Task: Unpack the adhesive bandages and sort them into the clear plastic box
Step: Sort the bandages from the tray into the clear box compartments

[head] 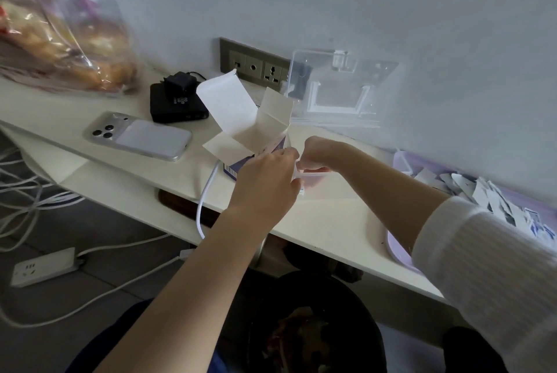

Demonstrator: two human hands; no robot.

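With left grip [268,179] and right grip [319,152] both pinching a thin white wrapper [313,174], could tear crookedly and fall off the surface [331,216] edge.

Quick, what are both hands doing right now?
Left hand: closed, pinching one end of a thin white strip.
Right hand: closed, fingers curled and pinching the same strip.

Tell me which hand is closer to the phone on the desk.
Left. The left hand is right of the phone, past the open carton; the right hand lies farther right again, beyond the left, both pinching a white strip.
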